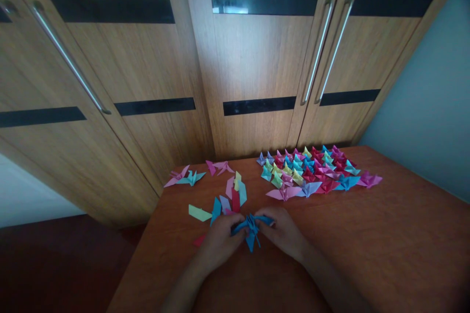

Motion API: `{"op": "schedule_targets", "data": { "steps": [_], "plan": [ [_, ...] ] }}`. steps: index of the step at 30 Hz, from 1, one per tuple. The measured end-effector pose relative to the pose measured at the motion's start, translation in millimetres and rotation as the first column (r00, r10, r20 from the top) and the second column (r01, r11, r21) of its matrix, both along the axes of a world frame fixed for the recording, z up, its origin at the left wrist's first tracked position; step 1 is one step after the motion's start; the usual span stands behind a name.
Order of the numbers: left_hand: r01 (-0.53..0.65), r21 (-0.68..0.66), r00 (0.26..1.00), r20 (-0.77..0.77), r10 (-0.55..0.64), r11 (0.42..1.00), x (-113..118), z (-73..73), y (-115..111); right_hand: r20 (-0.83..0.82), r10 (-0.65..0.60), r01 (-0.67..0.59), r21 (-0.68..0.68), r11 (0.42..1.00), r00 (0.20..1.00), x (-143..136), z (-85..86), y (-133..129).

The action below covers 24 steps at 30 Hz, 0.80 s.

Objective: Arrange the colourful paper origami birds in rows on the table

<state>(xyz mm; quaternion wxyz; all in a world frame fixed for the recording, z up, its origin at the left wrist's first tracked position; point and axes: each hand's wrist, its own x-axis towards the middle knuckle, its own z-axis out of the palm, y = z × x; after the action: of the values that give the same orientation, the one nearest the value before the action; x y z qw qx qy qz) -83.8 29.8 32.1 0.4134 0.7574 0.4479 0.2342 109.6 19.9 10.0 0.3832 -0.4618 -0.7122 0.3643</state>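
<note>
The left hand point(223, 235) and right hand point(282, 231) each pinch one wing of a blue paper bird point(251, 228), which is between them over the worktop point(370, 239). Just beyond the left hand lie loose folded papers point(200, 212), and farther back, before the cupboard point(253, 58), I see colourful paper birds point(309, 174) bunched in rows.

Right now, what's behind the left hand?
Behind the left hand, a pink paper and a red paper peek out. Their covered parts and anything fully hidden there can't be seen.
</note>
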Motion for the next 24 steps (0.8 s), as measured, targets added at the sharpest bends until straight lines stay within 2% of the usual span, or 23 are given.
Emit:
{"op": "schedule_targets", "data": {
  "steps": [3,5,8,11,14,17,20,24],
  "plan": [
    [0.077,-0.073,0.993,0.092,-0.071,0.994,-0.5,1.1,-0.4,-0.101,0.074,-0.084,-0.096,0.992,0.992,1.7,1.5,-0.8],
    [0.13,-0.174,0.97,0.225,-0.089,0.976,-1.4,1.7,-0.3,-0.281,0.104,-0.168,-0.213,0.962,0.954,3.6,3.0,-2.1],
    [0.177,-0.31,0.913,0.405,-0.039,0.934,-2.1,3.7,-1.8,-0.596,0.059,-0.313,-0.333,0.889,0.801,5.3,2.3,-4.2],
    [0.221,-0.364,0.839,0.544,0.013,0.905,0.2,5.1,-6.1,-0.784,-0.036,-0.407,-0.361,0.839,0.62,3.2,-2.5,-5.5],
    [0.248,-0.421,0.743,0.66,0.108,0.872,4.3,3.3,-10.6,-0.864,-0.089,-0.457,-0.346,0.819,0.495,-1.1,-6.2,-6.3],
    [0.251,-0.485,0.657,0.721,0.221,0.838,7.3,-0.3,-12.7,-0.902,-0.13,-0.46,-0.329,0.825,0.411,-4.6,-6.4,-6.9],
    [0.278,-0.5,0.583,0.766,0.27,0.82,8.3,-3.2,-13.1,-0.918,-0.167,-0.443,-0.326,0.835,0.36,-5.8,-6.2,-7.2],
    [0.321,-0.489,0.5,0.815,0.294,0.811,8.1,-5.9,-13.0,-0.935,-0.133,-0.442,-0.276,0.853,0.328,-4.5,-7.5,-6.6]
  ]
}}
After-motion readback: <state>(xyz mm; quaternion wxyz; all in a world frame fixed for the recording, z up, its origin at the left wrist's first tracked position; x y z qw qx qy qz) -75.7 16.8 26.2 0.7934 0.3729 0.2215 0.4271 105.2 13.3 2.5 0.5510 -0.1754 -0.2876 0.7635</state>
